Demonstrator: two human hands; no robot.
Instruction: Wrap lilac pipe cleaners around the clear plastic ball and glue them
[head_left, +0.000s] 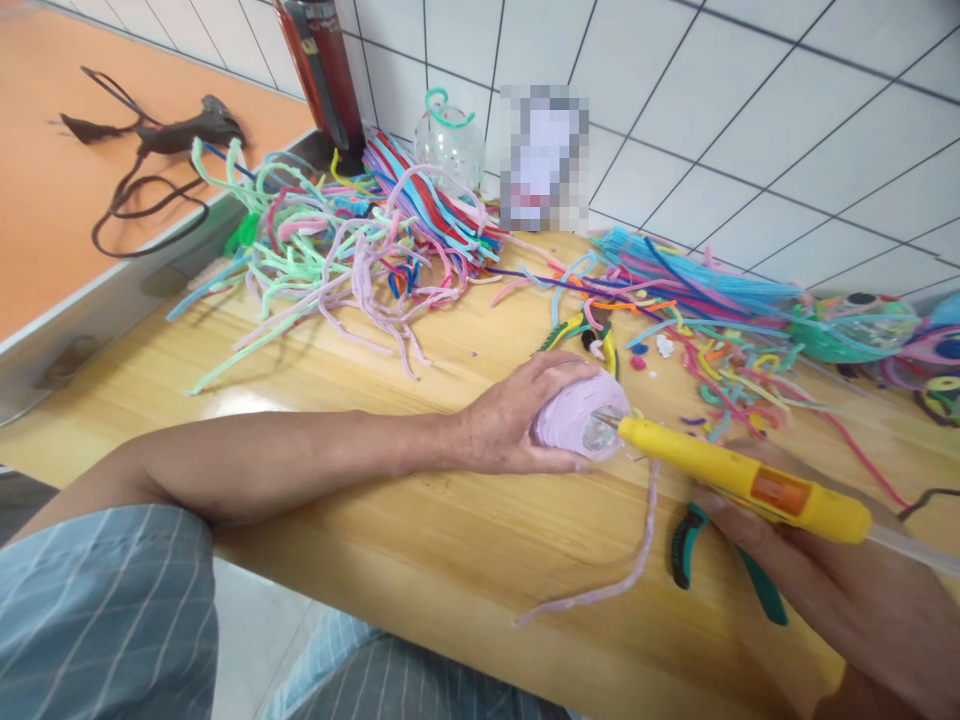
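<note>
My left hand (517,418) is wrapped round a ball (577,418) covered in coiled lilac pipe cleaner, resting on the wooden table (420,520). A loose lilac tail (600,590) trails from the ball toward me. My right hand (840,590) grips a yellow glue gun (742,482). Its metal nozzle touches the bare patch on the ball's right side. A clear glue stick juts out of the gun's back end.
Green-handled pliers (694,545) lie under the gun. Yellow-green cutters (589,335) lie behind the ball. Heaps of coloured pipe cleaners (352,240) spread across the far table. A black glue gun with its cord (180,130) sits on an orange surface at left.
</note>
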